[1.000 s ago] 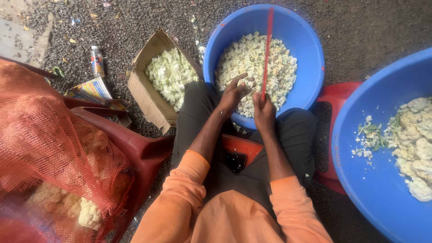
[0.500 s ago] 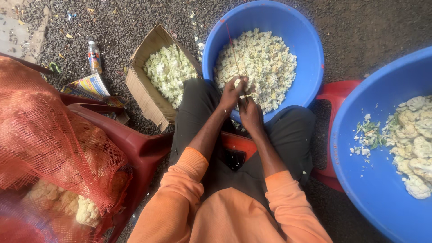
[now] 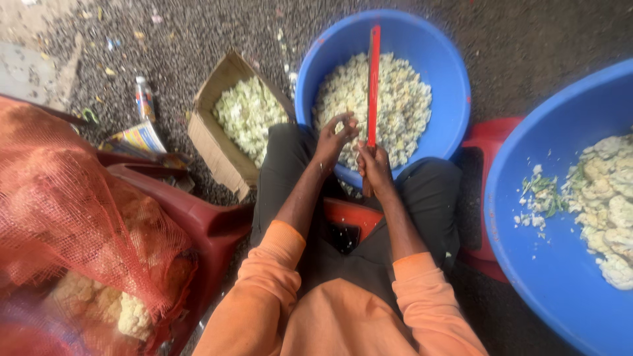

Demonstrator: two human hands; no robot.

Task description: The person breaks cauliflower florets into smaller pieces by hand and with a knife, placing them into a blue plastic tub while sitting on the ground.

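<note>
1. The red-bladed knife (image 3: pixel 373 86) stands nearly upright over the round blue tub (image 3: pixel 455 79), its long thin blade rising from the near rim up towards the far rim.
2. The right hand (image 3: pixel 374 168) has its grip closed around the knife's lower end, just at the tub's near edge, between the person's knees.
3. The left hand (image 3: pixel 335 135) sits just beside it, fingers curled loosely with thumb and fingertips drawn together (whether a small piece is pinched there, I cannot tell).
4. The tub is filled with cut cauliflower pieces (image 3: pixel 402 99), pale and heaped across most of its bottom, leaving a bare blue band along the wall.
5. To the left, touching the person's knee, an open cardboard box (image 3: pixel 217 148) holds more greenish-white pieces.
6. On the right a second large blue tub (image 3: pixel 534 264) runs off the frame's edge, with whole florets (image 3: pixel 610 204) against its far side and bare room near the person.
7. At far left a red mesh sack (image 3: pixel 72 217) of cauliflower leans on a red plastic chair (image 3: pixel 198 217), crowding that side; gravel ground (image 3: pixel 198 33) lies open beyond the tubs.
</note>
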